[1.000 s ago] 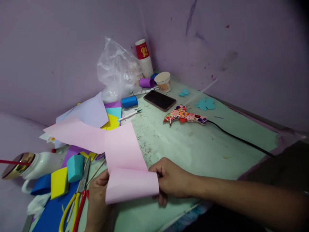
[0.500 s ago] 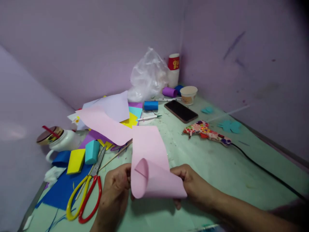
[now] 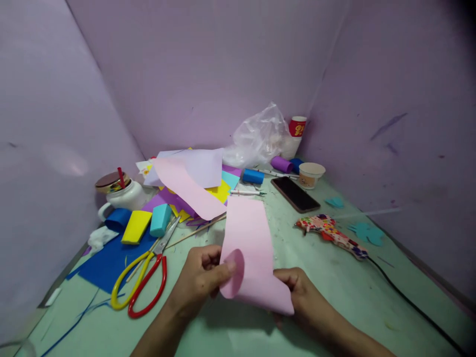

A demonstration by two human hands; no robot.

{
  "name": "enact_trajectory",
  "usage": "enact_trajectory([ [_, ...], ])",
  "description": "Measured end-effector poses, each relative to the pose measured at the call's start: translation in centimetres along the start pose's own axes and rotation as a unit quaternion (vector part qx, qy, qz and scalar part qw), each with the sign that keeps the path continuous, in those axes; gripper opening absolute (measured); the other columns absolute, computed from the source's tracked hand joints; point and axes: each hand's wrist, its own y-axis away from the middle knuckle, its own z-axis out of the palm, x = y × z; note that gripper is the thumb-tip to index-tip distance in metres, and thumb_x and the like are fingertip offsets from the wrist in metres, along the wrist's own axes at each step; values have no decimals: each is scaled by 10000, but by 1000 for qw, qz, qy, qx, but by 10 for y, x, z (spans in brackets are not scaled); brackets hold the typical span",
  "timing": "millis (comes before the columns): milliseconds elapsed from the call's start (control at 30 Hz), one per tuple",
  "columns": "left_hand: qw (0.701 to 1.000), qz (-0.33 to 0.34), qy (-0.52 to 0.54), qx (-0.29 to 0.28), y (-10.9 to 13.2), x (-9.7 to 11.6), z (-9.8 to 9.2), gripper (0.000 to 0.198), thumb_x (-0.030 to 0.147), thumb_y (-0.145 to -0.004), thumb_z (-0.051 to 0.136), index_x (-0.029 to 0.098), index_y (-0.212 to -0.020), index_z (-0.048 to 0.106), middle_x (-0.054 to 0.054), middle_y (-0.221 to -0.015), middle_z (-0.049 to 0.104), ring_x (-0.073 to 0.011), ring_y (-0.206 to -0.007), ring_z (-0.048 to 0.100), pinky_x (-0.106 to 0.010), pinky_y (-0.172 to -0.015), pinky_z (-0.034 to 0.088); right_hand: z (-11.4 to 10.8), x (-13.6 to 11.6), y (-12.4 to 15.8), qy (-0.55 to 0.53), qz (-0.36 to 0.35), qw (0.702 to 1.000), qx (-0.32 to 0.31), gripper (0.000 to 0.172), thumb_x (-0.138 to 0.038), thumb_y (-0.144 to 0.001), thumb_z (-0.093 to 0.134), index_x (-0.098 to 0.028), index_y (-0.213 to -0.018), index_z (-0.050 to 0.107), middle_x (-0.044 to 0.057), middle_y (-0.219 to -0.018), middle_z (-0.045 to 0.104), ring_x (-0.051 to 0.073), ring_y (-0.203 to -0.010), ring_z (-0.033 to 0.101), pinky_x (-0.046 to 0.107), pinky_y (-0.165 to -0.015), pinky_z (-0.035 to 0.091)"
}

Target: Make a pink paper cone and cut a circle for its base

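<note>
A strip of pink craft paper (image 3: 249, 228) is between my hands, its near end curled up into a loose roll and its far end lying flat towards the back. My left hand (image 3: 204, 277) grips the left edge of the roll, with the thumb reaching into its opening. On the right, my right hand (image 3: 297, 290) pinches the other end of the roll; some of its fingers are hidden beneath the paper. Scissors (image 3: 158, 248) with one yellow and one red handle lie open left of my left hand.
A flowered glue gun (image 3: 330, 233) with a black cord and a phone (image 3: 295, 193) lie to the right. Behind stand a paper cup (image 3: 311, 173) and a plastic bag (image 3: 260, 139). Leftward are coloured sheets (image 3: 201, 166), a white mug (image 3: 130, 196) and a yellow paper loop (image 3: 137, 227).
My left thumb has moved from the outer edge into the roll's opening. The roll is curled tighter. The whole view has shifted, with things sitting lower and further right.
</note>
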Motion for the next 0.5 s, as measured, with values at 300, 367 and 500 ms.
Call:
enact_trajectory([
  [300,998,20,-6,57,-10,-12,1,60,188,-578,721,142,-573,683,1,-536,621,-140,-536,544,-220,-499,407,7,-16,6,-5,-49,997,55,69,-82,-550,627,-112,-551,689,-32,-459,578,71,-426,503,162,-422,395],
  [367,996,54,17,65,-8,-12,1,46,145,-548,725,148,-587,701,-1,-546,643,-161,-560,583,-226,-510,431,7,-17,8,-46,-49,995,75,81,-116,-534,675,-111,-609,707,-24,-476,607,85,-419,530,181,-425,428],
  [500,990,65,54,115,-7,-11,2,138,90,-473,729,154,-596,721,6,-517,655,-192,-546,627,-234,-493,470,4,-17,6,-86,10,995,40,175,-228,-517,759,-101,-611,683,-17,-424,596,94,-377,547,194,-410,453],
])
